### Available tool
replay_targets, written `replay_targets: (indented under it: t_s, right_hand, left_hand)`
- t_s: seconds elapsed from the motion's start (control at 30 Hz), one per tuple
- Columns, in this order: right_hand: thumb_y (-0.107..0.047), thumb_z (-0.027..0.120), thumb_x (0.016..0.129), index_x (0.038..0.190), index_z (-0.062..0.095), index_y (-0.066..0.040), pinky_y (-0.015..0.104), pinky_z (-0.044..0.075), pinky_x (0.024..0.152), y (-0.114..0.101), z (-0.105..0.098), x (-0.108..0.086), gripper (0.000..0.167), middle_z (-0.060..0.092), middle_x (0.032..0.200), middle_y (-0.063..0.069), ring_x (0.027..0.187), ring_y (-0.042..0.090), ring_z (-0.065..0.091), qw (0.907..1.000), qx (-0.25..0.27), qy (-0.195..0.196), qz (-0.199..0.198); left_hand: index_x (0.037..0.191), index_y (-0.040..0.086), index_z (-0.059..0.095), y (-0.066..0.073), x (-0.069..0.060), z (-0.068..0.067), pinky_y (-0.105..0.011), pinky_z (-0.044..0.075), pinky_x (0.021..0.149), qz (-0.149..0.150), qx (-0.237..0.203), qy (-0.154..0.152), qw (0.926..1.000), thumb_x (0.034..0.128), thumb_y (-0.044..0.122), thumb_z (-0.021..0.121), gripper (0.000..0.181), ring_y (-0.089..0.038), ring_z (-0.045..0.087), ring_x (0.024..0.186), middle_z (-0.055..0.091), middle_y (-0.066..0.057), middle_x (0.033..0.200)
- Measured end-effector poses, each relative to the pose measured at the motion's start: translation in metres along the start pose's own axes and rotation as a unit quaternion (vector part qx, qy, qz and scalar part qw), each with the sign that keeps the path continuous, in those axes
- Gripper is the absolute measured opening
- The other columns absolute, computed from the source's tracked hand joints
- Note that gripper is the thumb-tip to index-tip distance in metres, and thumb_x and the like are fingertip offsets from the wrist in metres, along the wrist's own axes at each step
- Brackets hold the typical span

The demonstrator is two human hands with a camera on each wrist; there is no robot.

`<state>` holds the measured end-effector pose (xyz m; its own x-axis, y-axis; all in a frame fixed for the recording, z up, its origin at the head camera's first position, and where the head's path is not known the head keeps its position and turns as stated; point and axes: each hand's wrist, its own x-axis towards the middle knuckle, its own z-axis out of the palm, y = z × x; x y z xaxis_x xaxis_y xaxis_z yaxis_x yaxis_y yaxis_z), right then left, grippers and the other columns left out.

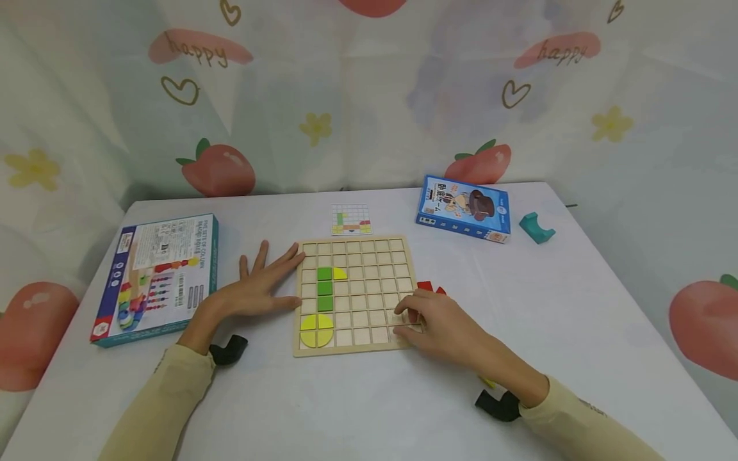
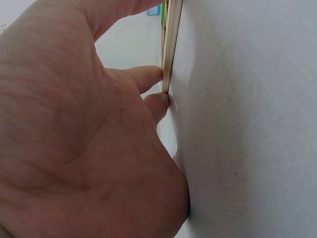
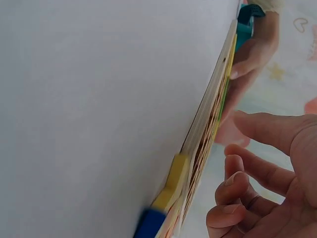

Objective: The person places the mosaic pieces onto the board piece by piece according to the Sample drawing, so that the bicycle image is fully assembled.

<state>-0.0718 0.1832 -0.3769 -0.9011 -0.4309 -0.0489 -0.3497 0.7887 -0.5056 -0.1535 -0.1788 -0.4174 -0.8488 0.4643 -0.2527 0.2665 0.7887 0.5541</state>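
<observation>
A wooden grid board [image 1: 369,352] lies flat on the white table. In its left part are green squares [image 1: 325,288] stacked in a column, a yellow quarter-circle piece [image 1: 340,274] beside the top one, and yellow quarter pieces [image 1: 316,331] forming a circle near the lower left corner. My left hand [image 1: 254,291] is spread, its fingertips and thumb touching the board's left edge. Over the lower right corner hovers my right hand [image 1: 441,326]; in the right wrist view its thumb and loosely bent fingers [image 3: 233,186] stand apart with nothing seen between them.
Red pieces [image 1: 425,285] lie right of the board, partly behind the right hand. Yellow [image 3: 173,181] and blue pieces [image 3: 150,223] show near the board's edge. A pattern card [image 1: 352,219] lies behind it. A boxed set [image 1: 164,275], blue box [image 1: 464,208] and teal piece [image 1: 537,228] stand around.
</observation>
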Motion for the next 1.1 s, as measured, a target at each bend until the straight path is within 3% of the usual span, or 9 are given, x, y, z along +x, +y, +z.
replay_targets:
  t_s: [0.43,0.67,1.1]
  right_hand:
    - [-0.024,0.086,0.089,0.110,0.076,-0.014,0.019,0.043,0.062,0.037,-0.018,-0.023,0.026,0.058,0.081,-0.005,0.076,0.012,0.052,0.9986,-0.024,0.024,0.041]
    - [-0.027,0.086,0.089,0.113,0.077,-0.013,0.019,0.043,0.061,0.049,-0.026,-0.032,0.029,0.059,0.082,-0.006,0.075,0.012,0.050,0.9955,-0.046,0.034,0.076]
    - [-0.028,0.088,0.087,0.113,0.077,-0.011,0.019,0.044,0.062,0.065,-0.031,-0.039,0.033,0.058,0.079,-0.004,0.075,0.013,0.050,0.9923,-0.072,0.025,0.098]
  left_hand:
    - [0.171,0.027,0.020,0.000,0.000,-0.001,-0.079,-0.025,0.117,0.001,-0.003,0.002,1.0000,0.0939,0.050,0.070,0.095,-0.047,-0.029,0.161,0.002,-0.001,0.182]
    - [0.171,0.028,0.020,0.000,0.000,0.000,-0.079,-0.025,0.118,0.004,-0.005,0.001,1.0000,0.0946,0.049,0.070,0.094,-0.047,-0.029,0.161,0.002,-0.001,0.182]
    - [0.171,0.027,0.020,0.001,0.000,0.000,-0.079,-0.025,0.118,0.002,-0.007,0.002,1.0000,0.0944,0.048,0.070,0.094,-0.046,-0.029,0.161,0.002,-0.001,0.182]
